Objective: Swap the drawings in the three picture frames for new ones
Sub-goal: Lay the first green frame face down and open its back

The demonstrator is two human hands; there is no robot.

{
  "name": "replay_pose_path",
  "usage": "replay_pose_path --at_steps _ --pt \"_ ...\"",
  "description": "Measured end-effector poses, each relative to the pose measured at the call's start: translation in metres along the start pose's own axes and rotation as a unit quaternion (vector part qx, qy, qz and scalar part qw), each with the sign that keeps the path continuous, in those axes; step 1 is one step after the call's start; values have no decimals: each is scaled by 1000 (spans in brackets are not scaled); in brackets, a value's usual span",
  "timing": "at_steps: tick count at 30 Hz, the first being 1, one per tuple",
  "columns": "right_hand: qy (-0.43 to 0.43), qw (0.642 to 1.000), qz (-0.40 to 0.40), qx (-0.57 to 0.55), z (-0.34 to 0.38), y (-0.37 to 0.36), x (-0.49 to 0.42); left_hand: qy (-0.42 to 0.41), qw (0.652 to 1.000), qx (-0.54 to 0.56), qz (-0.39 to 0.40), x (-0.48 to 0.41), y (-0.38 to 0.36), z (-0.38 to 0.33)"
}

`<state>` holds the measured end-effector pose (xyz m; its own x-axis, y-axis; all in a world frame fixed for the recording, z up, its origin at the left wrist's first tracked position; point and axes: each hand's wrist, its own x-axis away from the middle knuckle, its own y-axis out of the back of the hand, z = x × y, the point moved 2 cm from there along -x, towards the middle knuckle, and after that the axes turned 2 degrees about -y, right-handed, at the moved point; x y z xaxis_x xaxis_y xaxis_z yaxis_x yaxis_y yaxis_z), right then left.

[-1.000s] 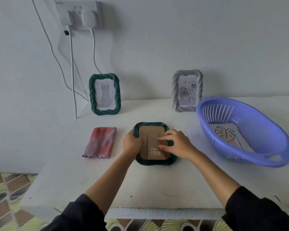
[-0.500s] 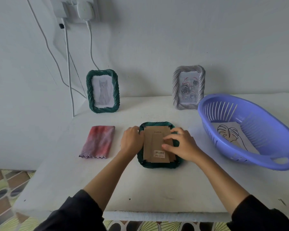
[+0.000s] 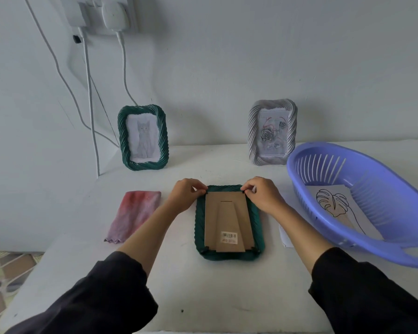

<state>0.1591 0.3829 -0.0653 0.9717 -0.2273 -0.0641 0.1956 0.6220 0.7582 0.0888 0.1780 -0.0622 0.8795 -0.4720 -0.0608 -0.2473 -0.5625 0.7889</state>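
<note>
— Where is the frame being worked on?

— The face-down frame (image 3: 260, 227), dark green, lies flat on the white table (image 3: 203, 285), between a pink cloth (image 3: 133, 215) and a purple basket (image 3: 396, 201). Its brown backing board (image 3: 228, 213) faces up, so whatever drawing it holds is hidden.

— And the hands?

— The left hand (image 3: 186, 196) is at the far left corner of the board and the right hand (image 3: 263, 197) at the far right one. The fingers of both are curled and pinching there. A small black clip (image 3: 204, 249) shows at a near corner. Whether there are clips at the far corners I cannot tell, as the fingertips cover them.

— The other frames?

— A cat frame (image 3: 143, 137), also green, and a grey frame (image 3: 272, 132) stand upright against the wall. The grey frame's picture looks like roses, but glare blurs it.

— The new drawings?

— A leaf drawing (image 3: 333, 206) lies in the basket, with a brownish sheet partly showing beneath it. Another white sheet (image 3: 284, 237) sticks out under the basket's near side and is barely distinct from the table. The basket's right end runs out of view, and so does the top of the wall socket (image 3: 94, 10).
</note>
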Motion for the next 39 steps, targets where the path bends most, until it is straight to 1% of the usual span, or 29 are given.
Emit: replay_pose_path --at_steps 6,10,13,16,19,25,35,37,39 --pt "22 1000 14 -2 -1 5 -8 -9 999 24 27 -12 5 6" --pt "39 999 24 28 -1 5 -13 -11 999 31 27 -15 5 6" --pt "55 997 31 34 0 6 -13 -7 999 30 19 -16 4 7" --pt "67 997 47 12 -4 9 -11 -6 1000 30 6 -16 2 6" --pt "73 996 45 3 -7 8 -10 1 1000 28 -3 -17 -1 5" --pt "58 998 21 -1 -2 6 -14 7 1000 -3 -13 -19 -2 2" --pt "39 998 0 46 5 1 -16 50 997 -24 -55 -14 -11 -5" --pt "40 998 0 50 3 0 -15 62 996 -18 -65 -12 -13 -6" --pt "38 999 6 34 0 0 -13 70 994 15 -78 -7 -15 -4"
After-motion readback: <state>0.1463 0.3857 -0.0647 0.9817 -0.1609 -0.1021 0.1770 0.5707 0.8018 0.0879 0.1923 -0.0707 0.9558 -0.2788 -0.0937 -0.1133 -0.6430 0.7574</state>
